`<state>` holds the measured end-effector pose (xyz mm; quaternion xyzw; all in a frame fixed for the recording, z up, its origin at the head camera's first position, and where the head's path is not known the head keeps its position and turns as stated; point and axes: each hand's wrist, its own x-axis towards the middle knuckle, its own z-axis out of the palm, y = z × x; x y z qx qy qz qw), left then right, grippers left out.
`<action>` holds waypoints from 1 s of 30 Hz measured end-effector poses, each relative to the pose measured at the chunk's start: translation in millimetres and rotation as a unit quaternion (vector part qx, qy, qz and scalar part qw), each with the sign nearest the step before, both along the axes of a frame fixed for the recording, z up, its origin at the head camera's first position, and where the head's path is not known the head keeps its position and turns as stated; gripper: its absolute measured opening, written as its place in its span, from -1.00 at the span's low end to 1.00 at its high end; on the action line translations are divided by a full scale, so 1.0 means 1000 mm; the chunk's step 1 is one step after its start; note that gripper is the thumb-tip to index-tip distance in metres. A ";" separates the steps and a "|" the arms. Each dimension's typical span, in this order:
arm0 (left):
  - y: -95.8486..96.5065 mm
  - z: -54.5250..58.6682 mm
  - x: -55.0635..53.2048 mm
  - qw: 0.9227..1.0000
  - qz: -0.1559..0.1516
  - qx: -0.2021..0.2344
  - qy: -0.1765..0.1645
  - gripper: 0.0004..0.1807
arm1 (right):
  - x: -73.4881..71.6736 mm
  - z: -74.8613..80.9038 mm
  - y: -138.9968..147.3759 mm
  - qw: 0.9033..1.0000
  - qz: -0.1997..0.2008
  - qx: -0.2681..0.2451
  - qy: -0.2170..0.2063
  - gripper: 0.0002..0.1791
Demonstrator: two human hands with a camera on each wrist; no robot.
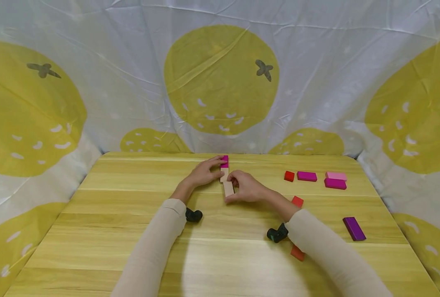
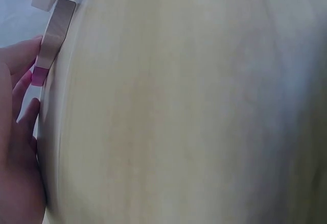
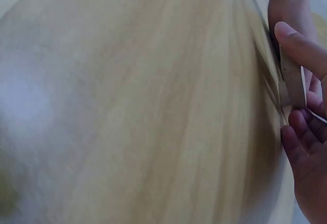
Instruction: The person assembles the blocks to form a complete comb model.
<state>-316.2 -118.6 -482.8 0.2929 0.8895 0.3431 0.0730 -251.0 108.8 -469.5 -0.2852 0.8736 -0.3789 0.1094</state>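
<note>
In the head view, a magenta block (image 1: 225, 161) and a pale wood block (image 1: 224, 175) lie end to end in a row on the tabletop. Along the left side of this row is my left hand (image 1: 204, 172), its extended fingers touching the blocks. My right hand (image 1: 248, 188) pinches a second pale wood block (image 1: 228, 189) between thumb and fingers at the near end of the row. In the right wrist view this held block (image 3: 293, 78) is tilted, with the thumb at one end and fingertips at the other.
On the right lie a red block (image 1: 289, 176), magenta blocks (image 1: 307, 176), a pink block (image 1: 336, 176) and a purple block (image 1: 354, 229). Orange-red blocks (image 1: 297, 252) are partly hidden by the right arm. A patterned cloth (image 1: 220, 82) stands behind the wooden table (image 1: 131, 247).
</note>
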 end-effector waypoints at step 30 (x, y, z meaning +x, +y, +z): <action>-0.001 0.000 0.000 1.000 -0.004 -0.015 -0.001 -0.42 | 0.003 -0.011 0.004 0.998 0.037 -0.017 0.053 -0.55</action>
